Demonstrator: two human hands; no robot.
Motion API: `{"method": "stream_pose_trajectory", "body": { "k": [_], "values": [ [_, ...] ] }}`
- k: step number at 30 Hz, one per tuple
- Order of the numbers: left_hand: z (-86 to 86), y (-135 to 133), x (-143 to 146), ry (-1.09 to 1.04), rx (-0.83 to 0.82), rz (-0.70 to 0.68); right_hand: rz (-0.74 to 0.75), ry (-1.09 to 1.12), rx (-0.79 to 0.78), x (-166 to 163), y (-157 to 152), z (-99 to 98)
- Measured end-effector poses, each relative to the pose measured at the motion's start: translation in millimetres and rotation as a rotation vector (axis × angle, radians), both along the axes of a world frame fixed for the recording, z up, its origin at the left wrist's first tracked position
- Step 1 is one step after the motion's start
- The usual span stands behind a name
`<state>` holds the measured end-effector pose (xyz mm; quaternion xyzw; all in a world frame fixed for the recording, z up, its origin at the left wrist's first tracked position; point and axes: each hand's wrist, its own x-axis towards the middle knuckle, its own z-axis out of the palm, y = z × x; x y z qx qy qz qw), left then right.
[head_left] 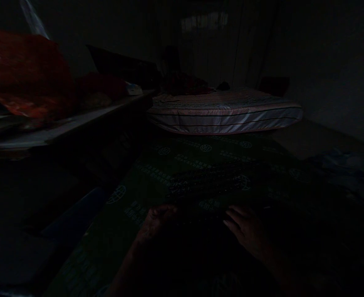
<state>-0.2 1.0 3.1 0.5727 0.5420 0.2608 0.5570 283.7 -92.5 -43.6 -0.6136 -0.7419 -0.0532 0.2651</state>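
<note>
The room is very dark. My left hand (161,215) is closed, its fingers pinched at the left end of a thin dark strip with small glints (199,220). Opposite it, my right hand (242,225) has its fingers bent around the strip's right end. What the strip is made of cannot be made out. Just beyond my hands, a bundle of similar long dark strips (206,181) lies side by side on a green sheet (151,165) printed with pale globe marks and writing. Shadow hides the area below my hands.
At the left runs a long table or shelf (76,121) carrying an orange-red bag (30,74). A mattress with a striped cover (225,117) stands at the back. Some bluish crumpled cloth (343,165) lies at the right. A dark blue flat object (76,214) is low at left.
</note>
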Motion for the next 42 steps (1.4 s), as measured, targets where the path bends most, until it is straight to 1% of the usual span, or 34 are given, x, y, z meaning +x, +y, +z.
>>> {"method": "stream_pose_trajectory", "body": {
  "k": [8, 12, 15, 21, 24, 27, 33, 35, 38, 40, 42],
  "values": [
    [0.8, 1.3, -1.6, -0.032, -0.012, -0.006, 0.007, 0.002, 0.002, 0.9, 0.1, -1.4],
    [3.8, -0.5, 0.4, -0.016, -0.028, 0.021, 0.030, -0.008, -0.024, 1.4, 0.0, 0.2],
    [5.7, -1.5, 1.4, -0.020, -0.027, 0.031, 0.022, -0.002, -0.010, 1.4, 0.0, 0.0],
    [3.1, -1.2, 0.5, -0.037, -0.028, 0.030, 0.029, -0.002, 0.011, 1.8, 0.7, -1.4],
    [1.0, -0.5, 0.0, -0.006, -0.003, 0.021, 0.038, -0.008, 0.013, 2.0, 0.9, -0.2],
    [0.2, -0.1, -0.3, -0.024, 0.010, 0.006, 0.029, -0.021, 0.018, 1.6, 0.8, -0.1],
    [4.0, -1.0, 0.2, 0.000, 0.020, 0.016, 0.003, -0.023, 0.029, -0.7, -1.0, -3.5],
    [4.4, -0.7, 0.1, -0.009, 0.021, 0.009, -0.030, -0.023, 0.035, -1.0, -0.3, 0.2],
    [3.6, 0.2, -0.7, -0.023, 0.003, 0.006, -0.052, -0.032, 0.015, 0.9, 9.4, 16.1],
    [3.6, 0.4, -1.2, -0.013, -0.006, 0.003, -0.041, -0.041, -0.010, 4.3, 25.5, 31.6],
    [4.8, 0.1, -1.5, -0.006, -0.009, -0.007, -0.030, -0.067, -0.044, 9.3, 49.5, 46.9]
  ]
}}
